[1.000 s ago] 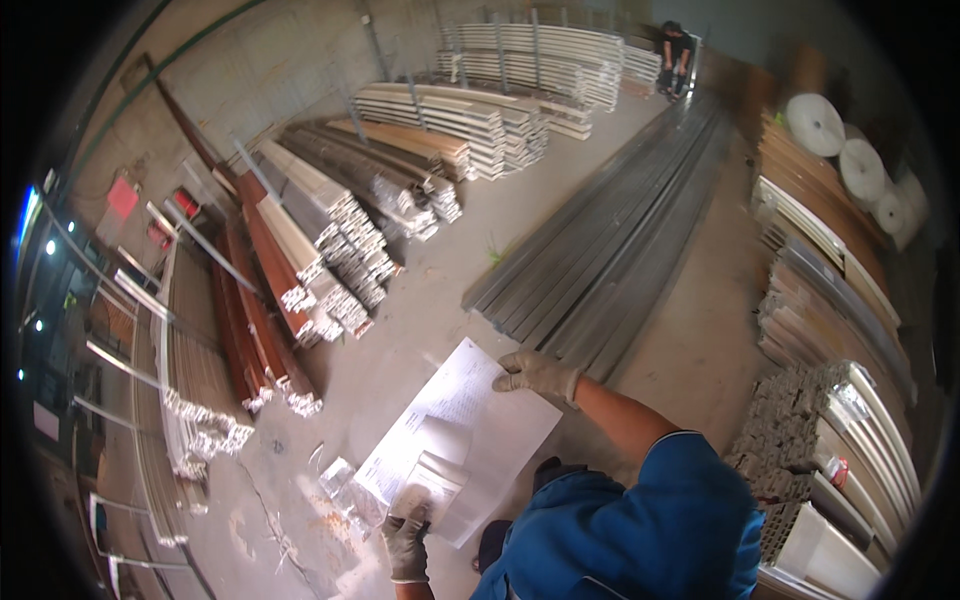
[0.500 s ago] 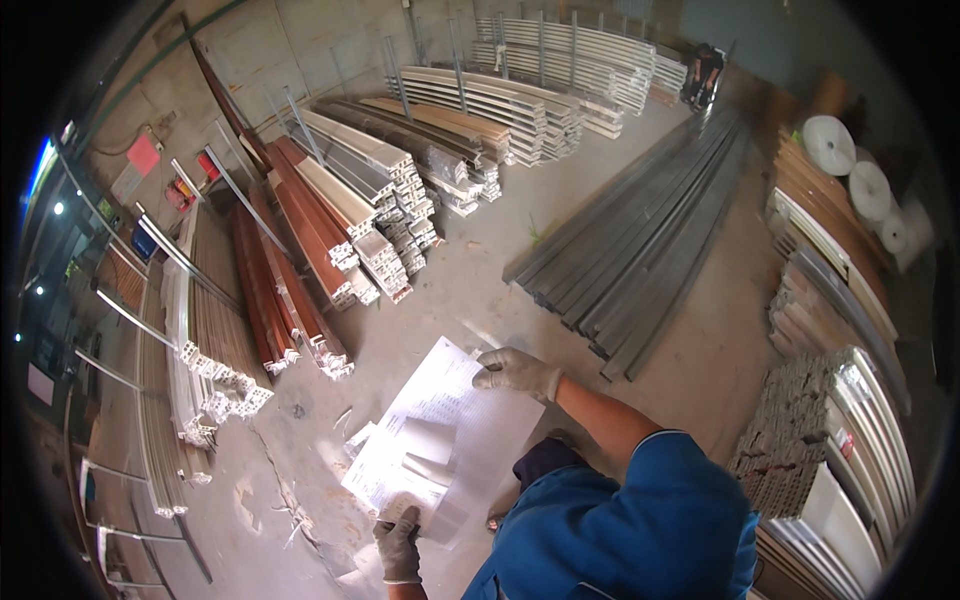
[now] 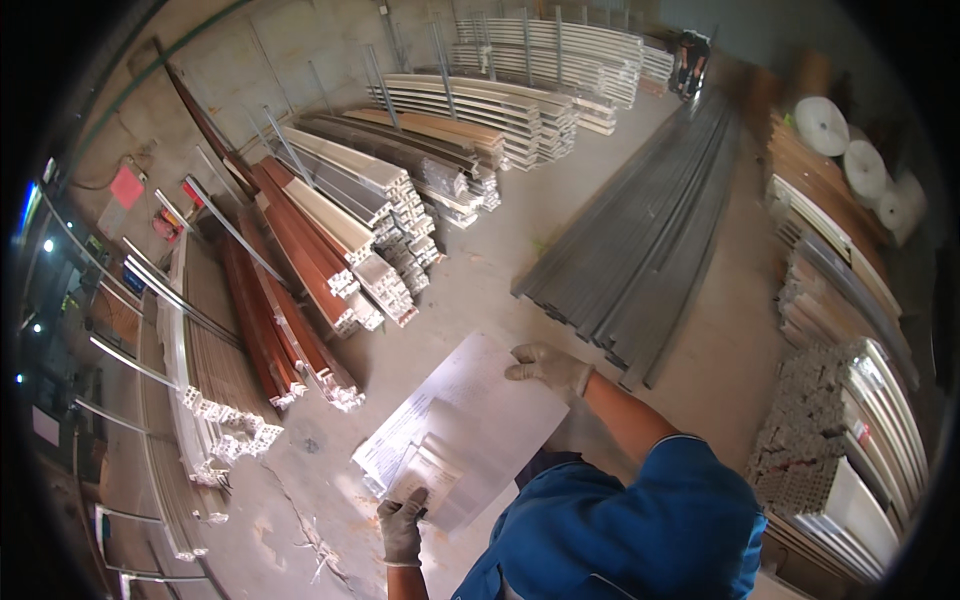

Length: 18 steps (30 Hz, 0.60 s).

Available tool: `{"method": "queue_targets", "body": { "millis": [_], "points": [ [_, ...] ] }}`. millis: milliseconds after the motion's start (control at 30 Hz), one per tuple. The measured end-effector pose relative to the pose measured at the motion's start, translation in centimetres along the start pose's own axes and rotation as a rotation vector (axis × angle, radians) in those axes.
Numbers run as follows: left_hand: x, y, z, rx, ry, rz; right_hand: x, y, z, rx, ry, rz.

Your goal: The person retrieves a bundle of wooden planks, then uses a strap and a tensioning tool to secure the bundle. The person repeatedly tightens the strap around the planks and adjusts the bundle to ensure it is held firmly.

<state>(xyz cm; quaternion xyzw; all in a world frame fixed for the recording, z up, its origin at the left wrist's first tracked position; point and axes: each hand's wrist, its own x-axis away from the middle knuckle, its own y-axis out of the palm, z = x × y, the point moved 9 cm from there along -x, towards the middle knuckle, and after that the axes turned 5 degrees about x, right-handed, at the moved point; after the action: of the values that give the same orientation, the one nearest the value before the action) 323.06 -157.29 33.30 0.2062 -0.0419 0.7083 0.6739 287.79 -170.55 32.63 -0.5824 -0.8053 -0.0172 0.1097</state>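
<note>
Both my hands wear grey work gloves. My right hand (image 3: 548, 370) pinches the upper right edge of a large sheet of paper (image 3: 510, 400) in front of my body. The sheet lies tilted, with printing along its left part and the rest mostly plain; another page's edge seems to show underneath. At its lower end, my left hand (image 3: 403, 525) holds small paper slips (image 3: 432, 470) against the sheet, thumb on top. How many layers are in that grip I cannot make out. A blue sleeve (image 3: 690, 470) covers my right upper arm.
Dark grey long profiles (image 3: 630, 250) lie on the concrete floor ahead. Red-brown profiles (image 3: 310, 240) and white profiles (image 3: 550, 60) are stacked left and far. More profile ends (image 3: 800, 430) stand at right, below white rolls (image 3: 822, 125). A person (image 3: 692, 65) is at the far end.
My right hand has shifted right with the sheet's edge, and my left hand slightly up. The large sheet looks flatter and more spread. The whole view has turned a little.
</note>
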Motion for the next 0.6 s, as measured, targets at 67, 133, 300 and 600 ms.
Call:
{"method": "queue_targets", "body": {
  "millis": [67, 133, 300, 600],
  "points": [
    [-4.1, 1.8, 1.7, -0.017, 0.024, -0.022, -2.4, -2.3, -0.4, -0.074, 0.005, 0.008],
    [-8.5, 4.1, 3.4, -0.068, 0.046, -0.073, -4.4, -5.5, -0.9, -0.163, 0.02, 0.062],
    [-19.3, 10.2, 6.4, -0.161, 0.017, -0.177, -8.0, -14.0, -0.1, -0.134, 0.025, 0.211],
    [-35.6, 18.6, 10.2, -0.342, -0.064, -0.51, -8.6, -24.7, 13.9, -0.169, 0.397, 0.615]
  ]
}}
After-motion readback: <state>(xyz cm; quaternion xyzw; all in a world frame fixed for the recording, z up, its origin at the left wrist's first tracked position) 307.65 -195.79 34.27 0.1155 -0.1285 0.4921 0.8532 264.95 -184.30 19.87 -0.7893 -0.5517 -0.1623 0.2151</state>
